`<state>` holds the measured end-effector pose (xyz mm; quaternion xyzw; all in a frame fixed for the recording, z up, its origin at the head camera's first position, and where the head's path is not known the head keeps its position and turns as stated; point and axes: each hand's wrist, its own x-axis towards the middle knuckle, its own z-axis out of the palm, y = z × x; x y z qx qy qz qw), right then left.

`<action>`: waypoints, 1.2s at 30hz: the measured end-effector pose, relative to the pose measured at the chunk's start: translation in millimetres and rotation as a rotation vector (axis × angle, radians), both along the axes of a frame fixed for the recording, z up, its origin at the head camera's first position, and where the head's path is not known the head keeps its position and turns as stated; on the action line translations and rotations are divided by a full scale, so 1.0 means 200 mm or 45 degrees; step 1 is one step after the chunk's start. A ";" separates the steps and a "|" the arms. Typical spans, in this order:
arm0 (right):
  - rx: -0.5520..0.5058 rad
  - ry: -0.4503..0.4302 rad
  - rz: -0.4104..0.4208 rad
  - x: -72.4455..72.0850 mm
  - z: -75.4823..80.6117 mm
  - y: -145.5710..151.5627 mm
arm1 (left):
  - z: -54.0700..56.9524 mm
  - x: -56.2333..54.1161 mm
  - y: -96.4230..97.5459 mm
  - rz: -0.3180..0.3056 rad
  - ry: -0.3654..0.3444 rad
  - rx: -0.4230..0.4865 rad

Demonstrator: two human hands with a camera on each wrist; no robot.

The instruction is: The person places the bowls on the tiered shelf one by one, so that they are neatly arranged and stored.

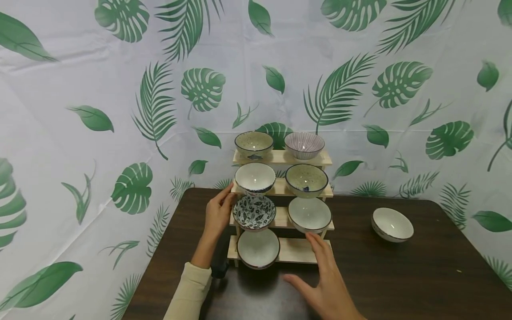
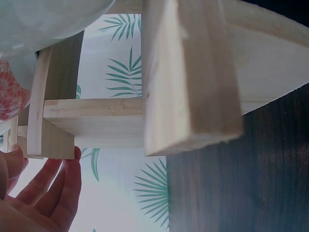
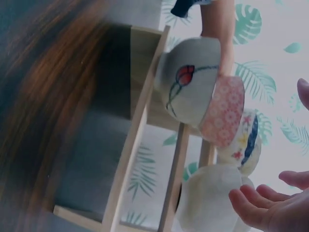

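Observation:
A four-step wooden rack (image 1: pixel 298 251) holds several bowls. My left hand (image 1: pixel 218 213) is at the rack's left side, its fingertips (image 2: pixel 72 169) touching a wooden shelf end in the left wrist view. My right hand (image 1: pixel 326 280) has its fingers extended and thumb spread, just in front of a white bowl (image 1: pixel 310 214) on the second step from the bottom; whether it touches the bowl is unclear. Beside that bowl sits a black-and-white leaf-patterned bowl (image 1: pixel 254 212). On the lowest step, a dark-rimmed white bowl (image 1: pixel 258 249) stands at the left.
Higher up are a white bowl (image 1: pixel 255 177), a green-grey bowl (image 1: pixel 306 178), a speckled bowl (image 1: pixel 254 142) and a purple-striped bowl (image 1: pixel 304 144). Another white bowl (image 1: pixel 392 224) sits on the dark table (image 1: pixel 432 266), right of the rack. A leaf-print cloth (image 1: pixel 280 58) hangs behind.

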<state>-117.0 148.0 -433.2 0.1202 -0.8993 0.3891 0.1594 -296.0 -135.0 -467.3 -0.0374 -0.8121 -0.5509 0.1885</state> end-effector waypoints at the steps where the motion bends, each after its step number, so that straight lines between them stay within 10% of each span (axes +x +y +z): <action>1: 0.001 0.000 -0.006 0.00 0.01 0.01 | 0.00 0.00 0.00 0.001 0.000 -0.001; 36: 0.005 0.056 -0.284 -0.05 0.07 0.37 | -0.01 -0.01 0.00 0.018 0.013 0.001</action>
